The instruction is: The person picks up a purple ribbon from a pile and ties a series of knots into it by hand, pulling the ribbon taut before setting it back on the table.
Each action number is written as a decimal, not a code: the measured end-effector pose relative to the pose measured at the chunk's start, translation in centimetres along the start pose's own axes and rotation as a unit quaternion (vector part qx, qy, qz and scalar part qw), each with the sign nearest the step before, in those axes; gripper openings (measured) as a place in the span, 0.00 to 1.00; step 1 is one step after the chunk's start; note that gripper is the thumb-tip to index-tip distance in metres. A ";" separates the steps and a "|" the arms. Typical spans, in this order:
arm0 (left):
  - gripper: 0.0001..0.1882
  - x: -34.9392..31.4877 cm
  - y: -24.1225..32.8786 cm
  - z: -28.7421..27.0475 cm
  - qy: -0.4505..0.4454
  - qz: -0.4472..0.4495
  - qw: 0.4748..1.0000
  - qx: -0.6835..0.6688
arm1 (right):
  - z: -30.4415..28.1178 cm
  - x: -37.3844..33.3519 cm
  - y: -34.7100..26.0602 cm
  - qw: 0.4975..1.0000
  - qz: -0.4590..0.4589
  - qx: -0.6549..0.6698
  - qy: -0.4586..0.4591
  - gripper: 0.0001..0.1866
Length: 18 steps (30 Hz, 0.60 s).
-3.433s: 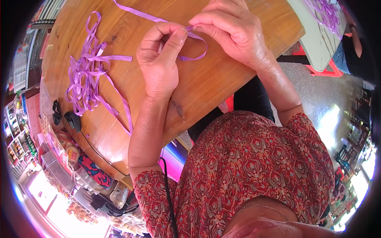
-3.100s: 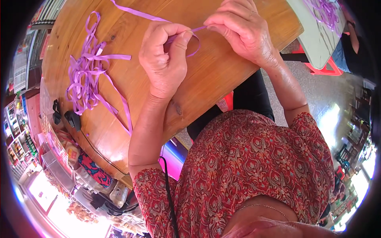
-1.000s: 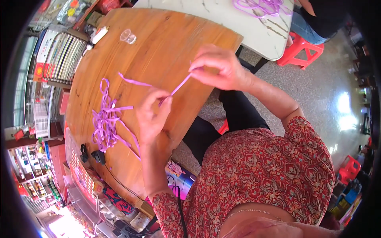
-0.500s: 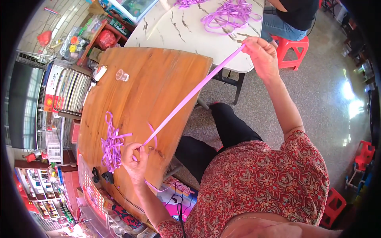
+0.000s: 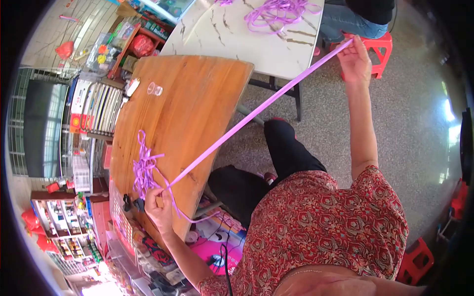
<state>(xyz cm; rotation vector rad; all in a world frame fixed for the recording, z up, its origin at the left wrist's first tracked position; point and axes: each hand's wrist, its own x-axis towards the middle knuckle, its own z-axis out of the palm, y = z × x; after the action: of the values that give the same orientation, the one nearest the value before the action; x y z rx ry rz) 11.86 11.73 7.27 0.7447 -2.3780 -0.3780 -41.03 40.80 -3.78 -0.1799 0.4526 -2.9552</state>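
Note:
A purple ribbon [image 5: 266, 102] runs taut on a slant between my two hands. My left hand [image 5: 160, 209] pinches its lower end, thumb and finger together, above the near edge of the wooden table [image 5: 182, 98]. High at the right, my right hand [image 5: 356, 63] grips the other end over the floor, arm stretched out. Just beyond my left hand lies a loose heap of purple ribbon [image 5: 144, 167] on the wood. A thin ribbon tail hangs below my left hand, past the table edge.
A white marbled table [image 5: 207, 37] adjoins at the far side, bearing another purple ribbon pile [image 5: 276, 15]. A clear plastic cup [image 5: 155, 89] lies on the wooden table. Beyond my right hand, a person in jeans [image 5: 353, 22] sits on a red stool [image 5: 379, 52].
My right hand has moved right and slightly up, drawing out a longer stretch of ribbon. My left hand has shifted slightly left and down. The view has turned a little.

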 end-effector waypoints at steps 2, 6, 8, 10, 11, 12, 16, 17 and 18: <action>0.05 -0.6 0.4 -0.1 0.015 -0.013 1.000 0.001 | -0.5 0.1 -0.1 1.000 0.023 -0.006 -0.016 0.08; 0.04 -1.2 0.8 -0.1 -0.025 -0.048 0.998 -0.017 | -2.5 0.9 -1.3 1.000 0.011 0.026 -0.009 0.08; 0.03 -2.1 0.3 0.0 -0.013 -0.095 0.995 -0.032 | -3.4 1.4 -0.9 0.998 0.038 0.046 -0.021 0.08; 0.02 -2.6 -0.3 0.6 0.023 -0.147 0.984 -0.096 | -3.9 1.2 -0.3 0.992 0.076 0.075 -0.070 0.08; 0.03 -2.6 -0.3 1.1 0.053 -0.168 0.976 -0.131 | -3.6 0.9 0.1 0.992 0.078 0.076 -0.065 0.07; 0.04 -2.6 -0.1 1.8 0.118 -0.193 0.949 -0.218 | -3.1 0.5 0.6 0.990 0.101 0.075 -0.068 0.07; 0.10 -1.9 -0.9 3.6 0.173 -0.166 0.830 -0.504 | -1.9 -1.1 2.2 0.980 0.152 0.097 -0.079 0.11; 0.11 -1.7 0.1 4.3 0.186 -0.180 0.750 -0.609 | -1.6 -0.7 1.4 0.981 0.150 0.101 -0.068 0.12; 0.11 -1.5 -0.1 4.8 0.196 -0.181 0.663 -0.700 | -1.9 -0.7 1.7 0.981 0.145 0.113 -0.056 0.13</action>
<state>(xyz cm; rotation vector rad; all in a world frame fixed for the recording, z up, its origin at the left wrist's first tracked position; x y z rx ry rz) 9.87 12.91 2.84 0.3874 -0.9095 -1.7122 -40.38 39.81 -6.15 -0.2313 0.1149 -2.6649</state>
